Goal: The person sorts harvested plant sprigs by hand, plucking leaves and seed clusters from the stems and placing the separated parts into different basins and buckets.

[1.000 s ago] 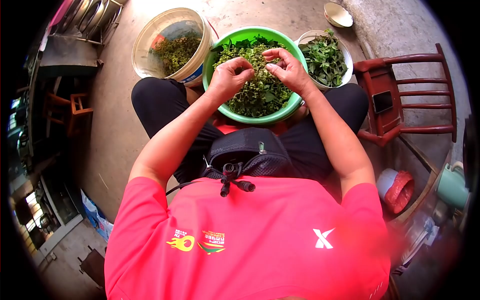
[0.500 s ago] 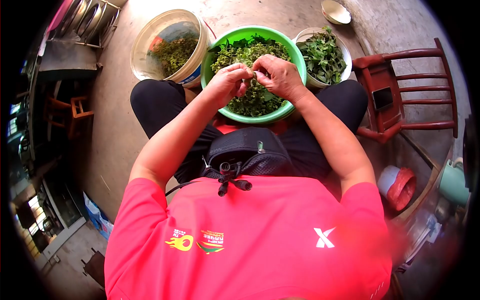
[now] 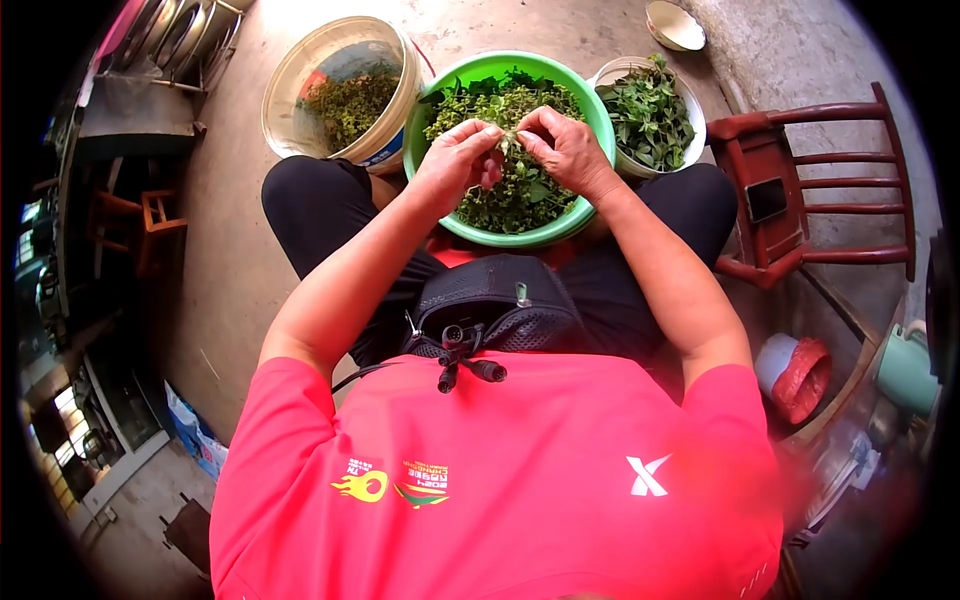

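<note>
A small green sprig (image 3: pixel 508 141) is held up above the green basin (image 3: pixel 510 240), near the middle of its opening. By the left hand (image 3: pixel 456 168), it appears to be pinched between thumb and forefinger, which are closed together at the tips, with the other fingers loosely curled. By the right hand (image 3: pixel 567 157), the far side of the sprig is met: thumb and forefinger are brought close to each other, but whether anything is gripped between them cannot be told.

The green basin is well filled with leafy stems and clustered buds (image 3: pixel 520 195), which are spread nearly to its rim. To the left of the basin, a lower heap of yellowish-green clusters (image 3: pixel 352 105) is contained in a tilted bucket (image 3: pixel 275 112). To the right of the basin, a white tub (image 3: pixel 697 122) is heaped with broad green leaves (image 3: pixel 648 118). Beyond the basin, to the far right, a small bowl (image 3: pixel 676 26) is set on the floor, and a red chair (image 3: pixel 850 209) is placed further right than the tub.

As far as can be judged, the handling is partway along: a good amount has been gathered in both side containers, while much is contained in the basin and one sprig is between the fingers.
</note>
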Demonstrator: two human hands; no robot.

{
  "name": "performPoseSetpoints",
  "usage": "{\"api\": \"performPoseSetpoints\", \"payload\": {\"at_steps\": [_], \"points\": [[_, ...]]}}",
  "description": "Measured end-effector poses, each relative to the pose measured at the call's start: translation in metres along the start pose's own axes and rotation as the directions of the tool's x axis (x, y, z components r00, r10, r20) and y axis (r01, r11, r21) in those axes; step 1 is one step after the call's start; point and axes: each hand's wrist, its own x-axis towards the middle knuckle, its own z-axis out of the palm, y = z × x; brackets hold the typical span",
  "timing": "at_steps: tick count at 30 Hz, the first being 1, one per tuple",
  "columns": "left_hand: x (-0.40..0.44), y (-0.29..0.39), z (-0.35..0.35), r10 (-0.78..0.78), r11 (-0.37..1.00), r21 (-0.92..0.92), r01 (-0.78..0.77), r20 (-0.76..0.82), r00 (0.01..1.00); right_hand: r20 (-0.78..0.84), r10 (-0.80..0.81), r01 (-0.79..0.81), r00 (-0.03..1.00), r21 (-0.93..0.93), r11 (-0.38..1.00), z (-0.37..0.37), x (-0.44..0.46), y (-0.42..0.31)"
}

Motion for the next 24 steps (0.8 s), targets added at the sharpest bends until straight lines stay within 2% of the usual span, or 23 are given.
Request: {"api": "performPoseSetpoints", "payload": {"at_steps": [2, 4, 5, 6, 8, 10, 12, 14, 15, 17, 18, 20, 21, 22, 24], "points": [[-0.001, 0.001, 0.001, -0.001, 0.999, -0.041, -0.002, -0.065, 0.998, 0.006, 0.033, -0.033, 0.999, 0.039, 0.999, -0.001, 0.001, 0.001], [-0.001, 0.002, 0.002, 0.068, 0.993, 0.102, -0.066, -0.019, 0.998, -0.01, 0.034, -0.033, 0.999, 0.142, 0.989, -0.002, 0.003, 0.005], [-0.002, 0.003, 0.003, 0.072, 0.971, 0.231, -0.067, -0.013, 0.997, 0.078, 0.138, -0.154, 0.987, 0.259, 0.953, -0.003, 0.003, 0.007], [-0.002, 0.003, 0.004, 0.072, 0.971, 0.23, -0.067, -0.014, 0.997, 0.079, 0.139, -0.155, 0.987, 0.259, 0.953, -0.003, 0.003, 0.007], [-0.001, 0.004, 0.005, 0.089, 0.857, 0.509, -0.086, 0.018, 0.996, 0.15, 0.126, -0.172, 0.981, 0.347, 0.922, -0.003, 0.003, 0.006], [0.0, 0.002, 0.005, 0.116, 0.832, 0.548, -0.088, -0.017, 0.993, 0.136, 0.107, -0.149, 0.985, 0.348, 0.925, 0.0, 0.002, 0.008], [0.005, -0.006, 0.002, 0.356, 0.581, 0.766, -0.274, 0.063, 0.932, 0.123, 0.088, -0.126, 0.989, 0.35, 0.928, 0.005, 0.0, 0.011], [0.007, -0.009, -0.001, 0.358, 0.531, 0.814, -0.234, 0.034, 0.933, 0.098, 0.092, -0.125, 0.991, 0.429, 0.894, 0.009, 0.0, 0.014], [0.005, -0.005, -0.001, 0.383, 0.432, 0.863, -0.26, 0.086, 0.92, 0.097, 0.092, -0.125, 0.991, 0.43, 0.894, 0.008, 0.0, 0.016], [0.007, -0.006, -0.004, 0.44, 0.272, 0.906, -0.324, 0.183, 0.879, 0.173, 0.105, -0.156, 0.979, 0.31, 0.938, 0.004, -0.001, 0.02], [0.005, -0.004, -0.004, 0.438, 0.271, 0.906, -0.325, 0.185, 0.88, 0.171, 0.107, -0.156, 0.979, 0.31, 0.938, 0.0, 0.0, 0.014], [0.0, 0.001, -0.005, 0.409, 0.259, 0.945, -0.2, 0.08, 0.909, 0.191, 0.292, -0.348, 0.937, 0.569, 0.745, -0.012, 0.003, 0.003], [0.0, 0.001, -0.006, 0.442, 0.26, 0.941, -0.218, 0.085, 0.893, 0.252, 0.347, -0.427, 0.904, 0.585, 0.689, -0.018, 0.004, 0.002], [0.0, 0.001, -0.006, 0.441, 0.259, 0.941, -0.216, 0.084, 0.894, 0.252, 0.347, -0.428, 0.903, 0.587, 0.687, -0.017, 0.003, 0.002], [0.0, 0.002, -0.001, 0.453, 0.194, 0.967, -0.163, 0.059, 0.89, 0.4, 0.416, -0.576, 0.817, 0.526, 0.625, -0.013, 0.003, 0.001]]}}
